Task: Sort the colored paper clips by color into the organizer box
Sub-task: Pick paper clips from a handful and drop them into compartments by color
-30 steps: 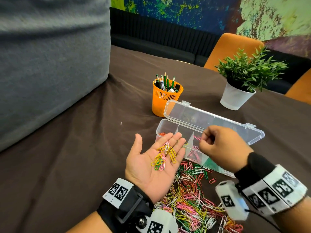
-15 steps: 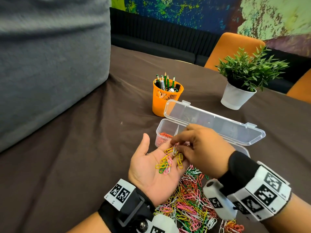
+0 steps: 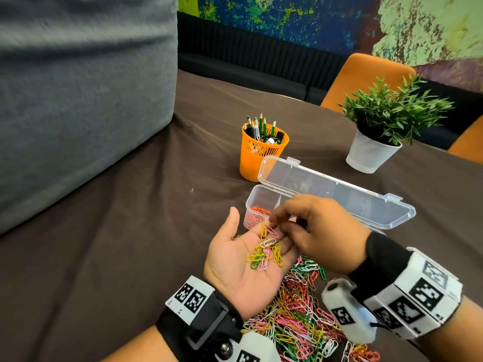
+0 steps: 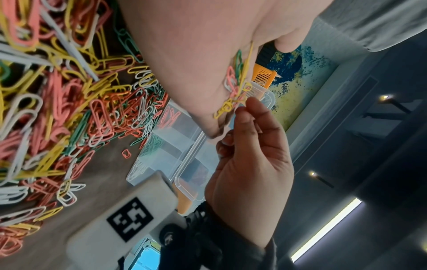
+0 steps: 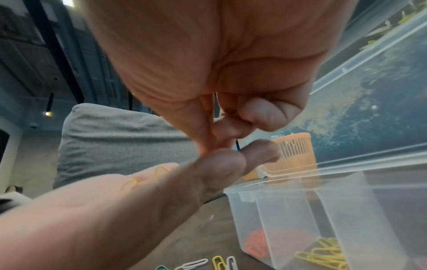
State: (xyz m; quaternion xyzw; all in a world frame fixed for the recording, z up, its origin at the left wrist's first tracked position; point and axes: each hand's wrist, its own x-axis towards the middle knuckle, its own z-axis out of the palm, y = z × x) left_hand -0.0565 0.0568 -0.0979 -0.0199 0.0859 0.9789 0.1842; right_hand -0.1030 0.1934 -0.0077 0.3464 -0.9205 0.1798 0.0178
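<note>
Two hands meet above the table: your left hand [image 3: 248, 259] lies flat, palm up, carrying a small cluster of paper clips [image 3: 265, 253], while your right hand [image 3: 317, 233] curls its fingertips [image 3: 273, 218] onto a pink clip [image 3: 273, 232] there. Just beyond stands the organizer box [image 3: 257, 198], lid open, orange clips in its end compartment; the loose pile [image 3: 295, 317] lies below your wrists

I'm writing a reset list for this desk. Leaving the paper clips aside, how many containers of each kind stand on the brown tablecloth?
orange mesh pencil cup: 1
clear plastic organizer box with its lid open: 1
white pot with a green plant: 1
Total: 3
</note>
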